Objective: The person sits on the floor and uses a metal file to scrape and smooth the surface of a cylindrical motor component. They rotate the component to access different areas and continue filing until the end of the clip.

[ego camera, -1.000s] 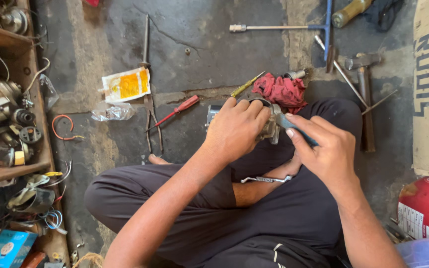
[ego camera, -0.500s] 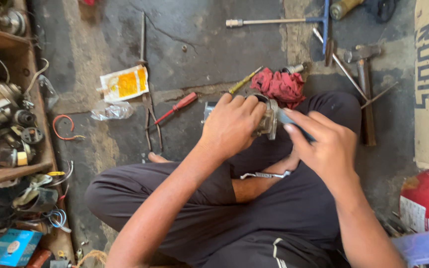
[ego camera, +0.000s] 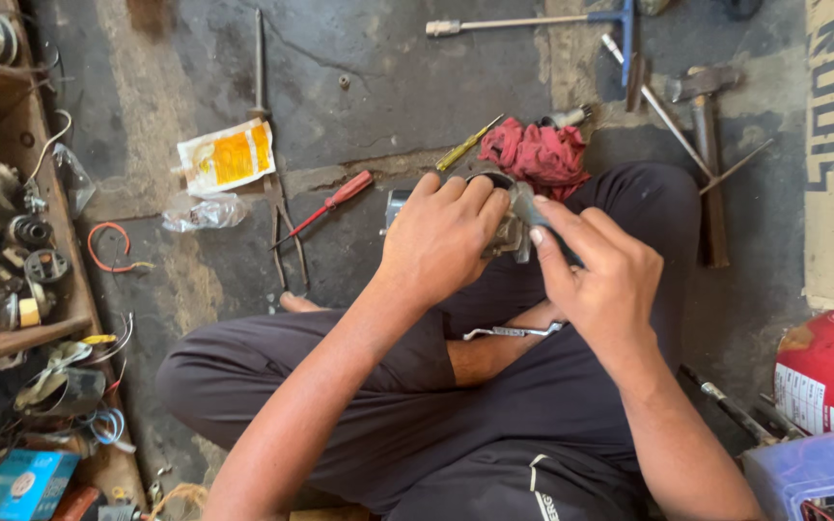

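I sit cross-legged on a concrete floor. My left hand (ego camera: 441, 236) is closed over a small grey metal machine part (ego camera: 509, 230) held above my lap. My right hand (ego camera: 596, 275) pinches a dark flat piece against that same part from the right, thumb and forefinger on it. Much of the part is hidden under my left fingers. A red rag (ego camera: 542, 154) lies just beyond the hands. A red-handled screwdriver (ego camera: 330, 205) and a yellow-handled screwdriver (ego camera: 465, 145) lie on the floor to the left of it. A small wrench (ego camera: 512, 332) rests on my leg.
A T-handle socket wrench (ego camera: 533, 21) and a hammer (ego camera: 707, 154) lie at the top right. A yellow-and-white packet (ego camera: 227, 156) and a clear plastic bag (ego camera: 203, 212) sit at left. A wooden shelf (ego camera: 12, 338) of motor parts lines the left edge. A red canister (ego camera: 827, 367) stands at right.
Both hands stay on the metal part, with small shifts of the fingers. The view has tilted slightly, so the floor items sit a little lower in the picture.
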